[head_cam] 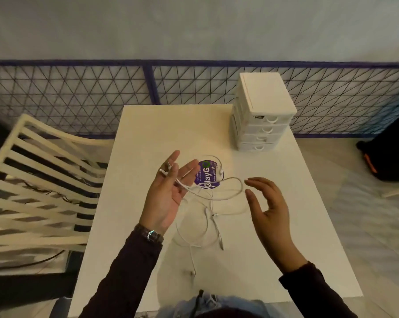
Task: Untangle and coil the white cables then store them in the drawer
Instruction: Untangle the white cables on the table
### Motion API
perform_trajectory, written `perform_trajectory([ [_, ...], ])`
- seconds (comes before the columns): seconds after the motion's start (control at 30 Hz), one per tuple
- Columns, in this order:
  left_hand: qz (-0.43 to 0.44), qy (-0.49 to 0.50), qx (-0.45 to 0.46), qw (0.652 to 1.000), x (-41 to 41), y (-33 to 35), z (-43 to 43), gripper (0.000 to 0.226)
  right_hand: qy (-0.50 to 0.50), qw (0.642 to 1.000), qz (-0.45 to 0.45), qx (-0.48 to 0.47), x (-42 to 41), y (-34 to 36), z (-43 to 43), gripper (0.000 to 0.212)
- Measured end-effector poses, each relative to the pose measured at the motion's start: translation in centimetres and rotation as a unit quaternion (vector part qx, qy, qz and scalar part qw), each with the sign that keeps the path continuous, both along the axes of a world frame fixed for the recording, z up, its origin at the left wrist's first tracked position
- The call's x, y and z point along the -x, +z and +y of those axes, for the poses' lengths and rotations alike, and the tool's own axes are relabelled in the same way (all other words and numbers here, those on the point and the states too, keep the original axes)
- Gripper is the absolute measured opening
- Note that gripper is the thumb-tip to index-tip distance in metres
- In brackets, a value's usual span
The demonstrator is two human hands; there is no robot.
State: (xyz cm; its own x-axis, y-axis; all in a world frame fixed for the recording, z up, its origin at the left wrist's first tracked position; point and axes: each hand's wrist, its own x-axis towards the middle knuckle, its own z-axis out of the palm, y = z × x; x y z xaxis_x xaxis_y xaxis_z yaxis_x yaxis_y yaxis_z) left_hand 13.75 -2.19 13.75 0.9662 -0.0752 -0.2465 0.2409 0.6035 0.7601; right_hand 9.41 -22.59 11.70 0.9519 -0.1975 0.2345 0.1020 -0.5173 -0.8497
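Early stage: the left grip (168, 191) pinches one end of the white cables (226, 199), which lie tangled on the tabletop (148, 134). The right grip (267, 203) hangs open. The drawer (262, 130) is closed and nothing is coiled.

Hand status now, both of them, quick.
Left hand: palm up, pinching one end of the white cable between its fingers.
Right hand: open, fingers loosely curved, holding nothing.

Smooth matt white tabletop (148, 138); drawer unit (262, 106) of white moulded plastic. White cables (217, 199) in smooth sheathing; sleeves (125, 271) of dark cloth
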Motion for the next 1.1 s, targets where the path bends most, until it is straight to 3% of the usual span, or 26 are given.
perform_trajectory([
  [0.1,0.002,0.031,0.022,0.999,-0.5,-0.7,1.8,0.067,-0.009,0.998,0.056,0.016,1.1,-2.8,-2.2,0.02],
  [0.27,0.02,0.039,-0.002,0.999,-0.4,-1.6,3.5,0.042,0.016,0.983,0.174,0.052,2.4,-8.3,-3.2,0.019],
  [0.33,0.028,0.026,-0.005,0.999,-0.1,-1.8,3.9,0.046,0.05,0.974,0.205,0.079,1.7,-10.1,-2.8,0.019],
  [0.57,0.044,-0.01,-0.006,0.999,0.9,-2.6,3.6,0.066,0.199,0.906,0.34,0.155,-3.9,-15.8,0.7,0.045],
  [0.77,0.051,-0.026,-0.016,0.998,1.0,-2.6,3.5,0.068,0.194,0.876,0.365,0.25,-5.3,-18.8,0.2,0.017],
  [0.83,0.043,-0.019,-0.019,0.999,0.7,-2.4,3.8,0.07,0.178,0.876,0.38,0.238,-5.3,-18.6,-0.6,0.018],
  [1.03,0.034,0.012,-0.014,0.999,-0.2,-2.4,5.9,0.069,0.045,0.928,0.36,0.082,-5.5,-14.4,-4.8,0.021],
  [1.1,0.033,0.02,-0.029,0.999,-0.4,-2.4,6.6,0.052,0.055,0.935,0.339,0.086,-5.0,-12.8,-6.4,0.021],
])
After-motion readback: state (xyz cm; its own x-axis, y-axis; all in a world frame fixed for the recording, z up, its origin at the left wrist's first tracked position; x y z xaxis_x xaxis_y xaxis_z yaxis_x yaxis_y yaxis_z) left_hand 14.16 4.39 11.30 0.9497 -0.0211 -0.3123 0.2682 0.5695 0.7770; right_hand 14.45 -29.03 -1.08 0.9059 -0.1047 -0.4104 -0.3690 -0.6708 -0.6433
